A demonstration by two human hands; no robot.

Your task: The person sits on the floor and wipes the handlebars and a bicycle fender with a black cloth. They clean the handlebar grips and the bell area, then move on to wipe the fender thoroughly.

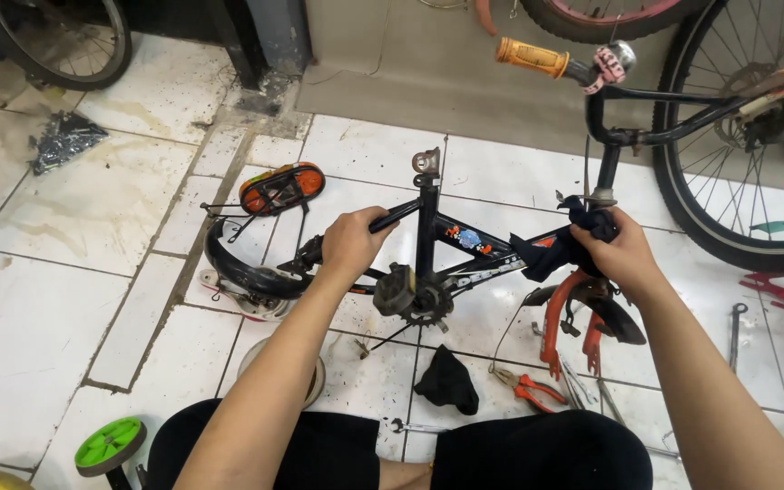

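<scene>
A small black bike frame (437, 238) lies on the white tiled floor (65, 299) in front of the seated person, wheels off, its handlebar with an orange grip (531, 56) rising at the upper right. The left hand (348, 243) is curled tight around the frame's top tube near the seat end, knuckles up. The right hand (626, 252) is closed around a dark rag (555, 247), pressing it against the frame just below the head tube, above the orange fork (557, 318). The crank with its pedal (396, 289) and sprocket sits between the two hands. A black mudguard (240, 270) curves at the frame's rear end, with an orange reflector (281, 188) just beyond it. On the floor near the knees lie a second black cloth (447, 379), red-handled pliers (530, 388) and a wrench (734, 336) further right. A green training wheel (109, 445) sits at the lower left. A larger bike's wheel (737, 136) stands at the upper right.
</scene>
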